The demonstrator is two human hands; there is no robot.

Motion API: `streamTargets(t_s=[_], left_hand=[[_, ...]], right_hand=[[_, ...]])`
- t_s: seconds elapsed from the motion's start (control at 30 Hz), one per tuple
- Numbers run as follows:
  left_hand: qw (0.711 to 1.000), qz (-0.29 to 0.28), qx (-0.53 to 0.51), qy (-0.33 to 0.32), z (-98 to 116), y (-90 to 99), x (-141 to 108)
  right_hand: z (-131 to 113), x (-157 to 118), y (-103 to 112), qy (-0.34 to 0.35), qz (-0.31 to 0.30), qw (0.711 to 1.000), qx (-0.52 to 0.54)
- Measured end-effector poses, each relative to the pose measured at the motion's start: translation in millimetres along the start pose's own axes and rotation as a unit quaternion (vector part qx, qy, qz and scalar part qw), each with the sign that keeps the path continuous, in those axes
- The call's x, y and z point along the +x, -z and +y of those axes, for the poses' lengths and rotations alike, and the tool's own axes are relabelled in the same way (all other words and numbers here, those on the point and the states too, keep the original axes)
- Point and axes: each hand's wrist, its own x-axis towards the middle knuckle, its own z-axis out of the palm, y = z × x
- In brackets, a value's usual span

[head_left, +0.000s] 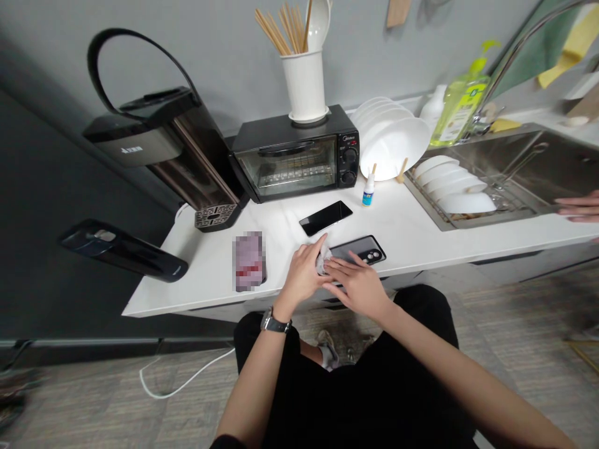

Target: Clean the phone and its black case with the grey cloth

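Currently, a crumpled tissue (322, 257) is touched by the left hand (302, 273) and the right hand (359, 285) near the front edge of the counter (435, 243); right fingers are loosely spread, left pinch cannot be told. A phone case (353, 247) is partly covered by the right hand; beyond, a black phone (326, 218) is laid flat, then a small bottle (368, 193) is seen before a toaster oven (294, 163).

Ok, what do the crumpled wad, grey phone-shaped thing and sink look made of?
Crumpled wad: probably tissue or cloth, given its pale, matte creases. Grey phone-shaped thing: smooth, perhaps plastic or glass, by its even surface. Sink: likely steel, by its metallic sheen.
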Motion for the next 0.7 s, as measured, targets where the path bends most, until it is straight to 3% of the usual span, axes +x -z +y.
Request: streamTargets(t_s=[0.23,0.33,0.53,0.7], left_hand=[[1.000,0.012,-0.018,-0.016,6.8,-1.2,0.9],[0.999,0.005,-0.025,-0.020,7.7,-0.9,1.9],[0.999,0.009,-0.037,-0.025,5.6,-0.6,2.0],[0.999,-0.003,-0.031,-0.028,-1.9,0.7,0.7]], right_hand=[[53.6,-31.2,43.8,-0.066,0.026,0.992,-0.104],[62.6,-31.8,45.9,-0.103,0.038,0.984,-0.139],[32.5,-4.7,10.1,-0.110,0.046,0.985,-0.127],[-3.6,10.4,-4.7,-0.027,0.003,0.999,-0.017]])
